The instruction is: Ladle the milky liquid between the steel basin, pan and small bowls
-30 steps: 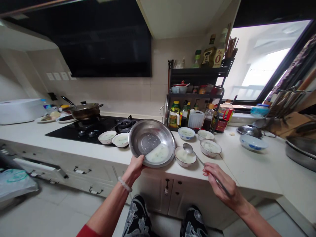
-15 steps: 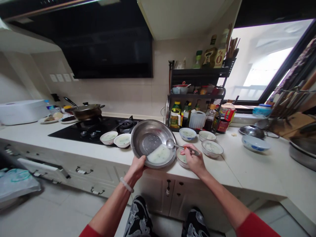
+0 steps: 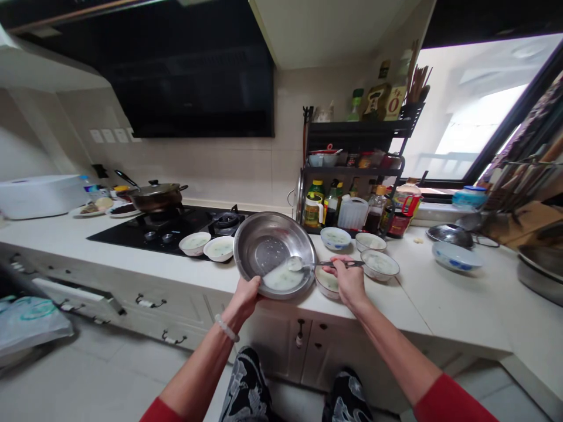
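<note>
My left hand (image 3: 243, 296) grips the near rim of a large steel basin (image 3: 272, 252), which is tilted toward me on the counter edge. A pale soup (image 3: 281, 276) pools at its low side. My right hand (image 3: 348, 279) is closed on the handle of a metal ladle (image 3: 308, 264), whose scoop dips into that soup. Just under my right hand sits a small white bowl (image 3: 326, 282) holding some of the same liquid.
Several small filled bowls ring the basin: two at its left (image 3: 206, 244) and three at its right (image 3: 367, 252). A black gas hob with a lidded pan (image 3: 155, 196) lies back left, a bottle rack (image 3: 352, 176) behind, a blue-patterned bowl (image 3: 454, 255) at right.
My right hand carried the ladle from over the small bowl leftward and lowered its scoop into the soup in the basin. My left hand kept the basin tilted.
</note>
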Available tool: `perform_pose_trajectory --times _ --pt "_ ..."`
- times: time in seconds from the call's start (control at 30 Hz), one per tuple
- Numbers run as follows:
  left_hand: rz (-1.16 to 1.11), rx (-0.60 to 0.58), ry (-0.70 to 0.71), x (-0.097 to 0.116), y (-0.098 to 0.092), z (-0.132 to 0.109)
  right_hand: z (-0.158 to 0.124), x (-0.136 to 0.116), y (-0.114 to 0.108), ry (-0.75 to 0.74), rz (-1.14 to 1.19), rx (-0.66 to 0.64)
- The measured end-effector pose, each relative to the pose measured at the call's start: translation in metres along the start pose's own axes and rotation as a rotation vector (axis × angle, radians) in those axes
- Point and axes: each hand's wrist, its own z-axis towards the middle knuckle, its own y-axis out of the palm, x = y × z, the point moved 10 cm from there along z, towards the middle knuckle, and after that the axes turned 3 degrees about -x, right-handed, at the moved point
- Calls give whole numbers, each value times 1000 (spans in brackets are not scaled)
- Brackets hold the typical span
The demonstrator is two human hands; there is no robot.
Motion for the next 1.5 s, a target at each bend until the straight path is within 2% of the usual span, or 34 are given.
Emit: perform_pose_trajectory --times 0.17,0.77,1.0,1.13,1.27,1.43,1.5 --pt "5 2 1 0 0 0 -3 -3 -4 19 80 22" --pt "22 -16 7 0 1 1 -4 -5 -1 28 103 -13" --pt "40 -15 7 3 1 -1 -5 -13 -8 14 117 -18" --pt "34 -10 7 3 1 -3 -8 -28 -20 -22 124 -34" --pt "28 -18 18 4 2 -3 -10 -46 -43 -38 121 -28" --pt "32 -9 15 4 2 -4 -14 -73 -74 -146 30 12" --pt "29 -16 14 4 3 -4 -19 -80 -84 -171 -78 28"
